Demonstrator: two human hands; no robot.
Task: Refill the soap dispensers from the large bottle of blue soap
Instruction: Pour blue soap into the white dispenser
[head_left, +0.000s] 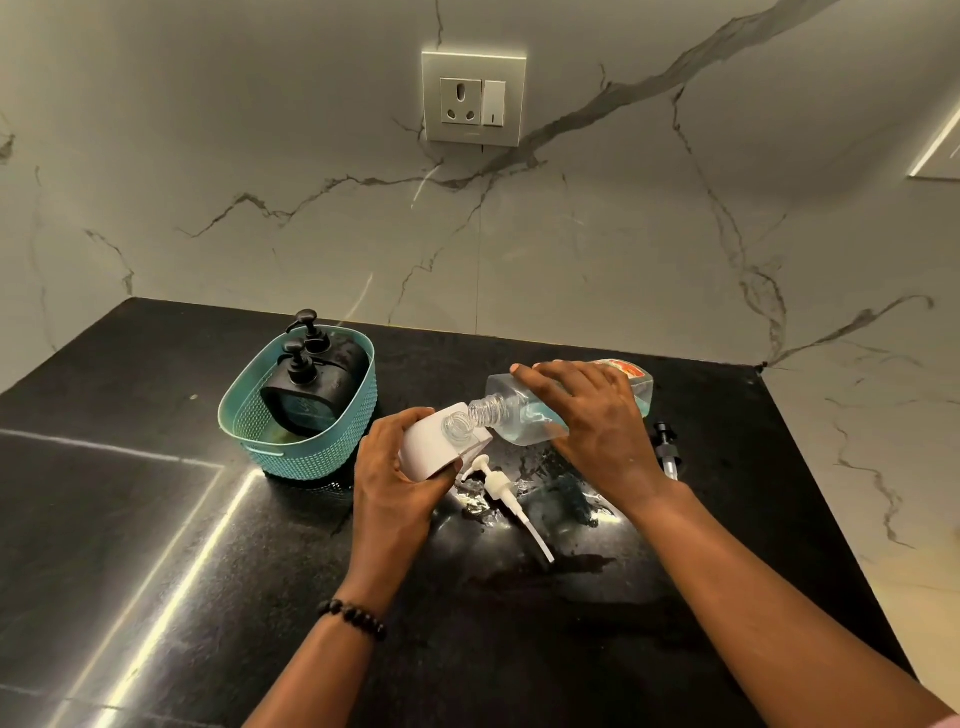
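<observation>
Over black counter | right hand (597, 415) grips large clear blue-soap bottle (524, 415) mid-body, likely heavy, slick | left hand (395, 467) wraps light white-labelled dispenser (436, 441).

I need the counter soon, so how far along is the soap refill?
Done: the white pump is off and lies on the wet counter. In hand: the left hand holds the white dispenser tilted while the right hand tips the large bottle of blue soap neck to neck with it. Left: refitting the pump, and perhaps the two black dispensers in the teal basket; their fill cannot be seen.
</observation>
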